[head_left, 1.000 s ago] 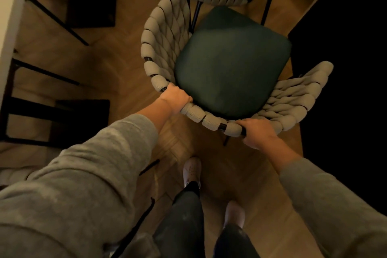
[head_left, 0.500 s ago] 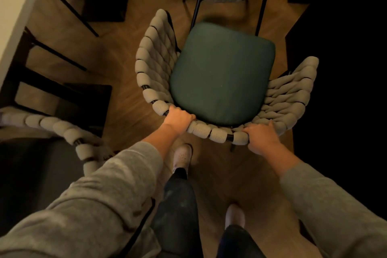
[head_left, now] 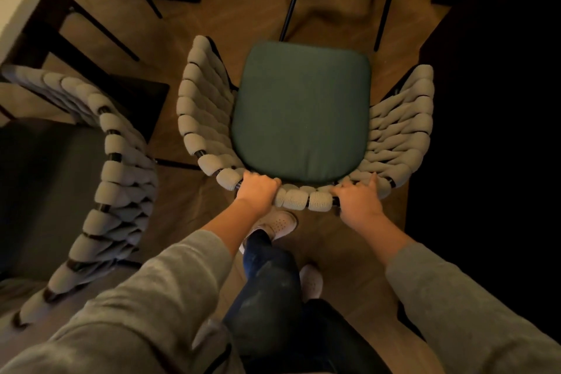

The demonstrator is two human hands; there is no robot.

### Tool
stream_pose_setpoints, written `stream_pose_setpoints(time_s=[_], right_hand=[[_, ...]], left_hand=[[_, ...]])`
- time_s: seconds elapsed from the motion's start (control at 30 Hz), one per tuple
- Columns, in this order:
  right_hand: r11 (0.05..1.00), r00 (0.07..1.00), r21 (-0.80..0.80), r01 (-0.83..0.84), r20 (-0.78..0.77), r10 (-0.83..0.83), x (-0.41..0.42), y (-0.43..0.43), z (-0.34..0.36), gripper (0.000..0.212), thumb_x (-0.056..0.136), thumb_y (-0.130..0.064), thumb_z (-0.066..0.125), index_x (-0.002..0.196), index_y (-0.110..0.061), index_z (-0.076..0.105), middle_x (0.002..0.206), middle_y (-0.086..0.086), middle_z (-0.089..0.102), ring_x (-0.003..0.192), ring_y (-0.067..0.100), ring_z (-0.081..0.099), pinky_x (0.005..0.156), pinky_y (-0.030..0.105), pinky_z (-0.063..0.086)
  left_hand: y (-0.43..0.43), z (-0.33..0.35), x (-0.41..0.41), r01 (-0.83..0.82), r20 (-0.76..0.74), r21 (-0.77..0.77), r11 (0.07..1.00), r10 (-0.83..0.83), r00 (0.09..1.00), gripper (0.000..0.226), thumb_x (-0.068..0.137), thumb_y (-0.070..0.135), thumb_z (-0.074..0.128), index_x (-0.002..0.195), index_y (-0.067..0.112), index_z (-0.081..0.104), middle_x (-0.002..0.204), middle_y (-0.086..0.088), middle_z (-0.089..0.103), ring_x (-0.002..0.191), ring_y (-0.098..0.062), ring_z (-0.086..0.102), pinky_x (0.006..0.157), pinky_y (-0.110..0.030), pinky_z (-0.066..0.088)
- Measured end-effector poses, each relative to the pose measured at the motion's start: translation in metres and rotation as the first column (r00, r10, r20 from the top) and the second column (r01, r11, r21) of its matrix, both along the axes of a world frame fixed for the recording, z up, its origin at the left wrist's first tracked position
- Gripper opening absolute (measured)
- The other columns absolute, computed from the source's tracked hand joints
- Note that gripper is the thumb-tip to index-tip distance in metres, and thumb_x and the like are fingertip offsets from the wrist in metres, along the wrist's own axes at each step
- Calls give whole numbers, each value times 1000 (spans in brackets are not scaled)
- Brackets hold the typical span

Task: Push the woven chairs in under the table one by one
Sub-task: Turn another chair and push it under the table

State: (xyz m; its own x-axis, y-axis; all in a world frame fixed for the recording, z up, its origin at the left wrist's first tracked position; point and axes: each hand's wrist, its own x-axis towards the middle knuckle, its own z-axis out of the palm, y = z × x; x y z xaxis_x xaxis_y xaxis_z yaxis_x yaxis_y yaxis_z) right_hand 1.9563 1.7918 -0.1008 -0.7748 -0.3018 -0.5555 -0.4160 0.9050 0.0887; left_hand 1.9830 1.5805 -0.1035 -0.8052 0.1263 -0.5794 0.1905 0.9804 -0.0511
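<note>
Left hand (head_left: 258,191) fingers (head_left: 264,181) are curled over the top back rail (head_left: 303,200) of the woven chair (head_left: 194,118). The right hand (head_left: 358,202) does the same a bit further along, so both have a proper grip with a few fat cord loops between them.

The chair stands on the wood floor (head_left: 182,197) right in front of the person, green cushion (head_left: 303,106) facing away. There's a second woven chair (head_left: 121,176) just beside it on the left.

The thin black legs make me think it's fairly light. The cord looks squishy, so I'd squeeze through to the stiff rail. Honestly can't tell where the table edge is.
</note>
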Motion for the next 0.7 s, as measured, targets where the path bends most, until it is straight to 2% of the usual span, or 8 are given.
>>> stream_pose_setpoints(time_s=[0.1,0.2,0.33,0.5,0.63,0.7], right_hand=[[1000,1000,0,-10,-19,10,8,7,-3,38,93,-22,57,130,-33,56,133,0,53,129,24,44,116,60,5],[1000,1000,-15,-16,-23,16,4,11,-6,37,93,-23,58,128,-33,58,137,-1,50,131,23,42,117,58,5],[998,998,-26,-52,-39,51,-23,15,-8,38,91,-23,60,128,-32,59,137,-3,51,132,22,41,117,56,7],[997,996,-15,-75,-40,74,-86,13,-1,42,91,-17,60,130,-33,58,136,-3,52,132,22,40,117,52,10],[990,990,9,-140,-7,140,-142,2,1,47,89,-16,62,133,-33,55,136,-2,52,130,23,42,117,49,17],[986,986,13,-169,2,169,-173,-7,2,50,89,-16,62,134,-34,53,137,-2,51,132,22,41,118,48,16]], left_hand=[[-11,-3,7,103,17,73,992,-104,994,38,85,35,57,122,29,54,106,3,65,105,-23,59,96,-42,32],[-43,5,-2,169,108,75,983,-177,978,53,79,43,63,129,36,49,112,7,62,109,-19,57,98,-40,36],[-70,15,-27,142,104,25,990,-144,984,40,89,38,56,128,32,51,108,3,65,101,-20,62,96,-38,43],[-68,3,-71,130,45,-11,991,-130,991,40,89,32,53,129,32,51,106,2,66,101,-22,62,94,-36,39],[-79,-6,-107,71,-8,31,997,-71,997,37,88,32,55,124,31,54,101,3,65,99,-21,61,93,-37,38],[-84,-10,-124,29,-22,57,998,-28,999,33,88,32,54,121,30,54,101,4,65,100,-21,61,95,-38,38]])
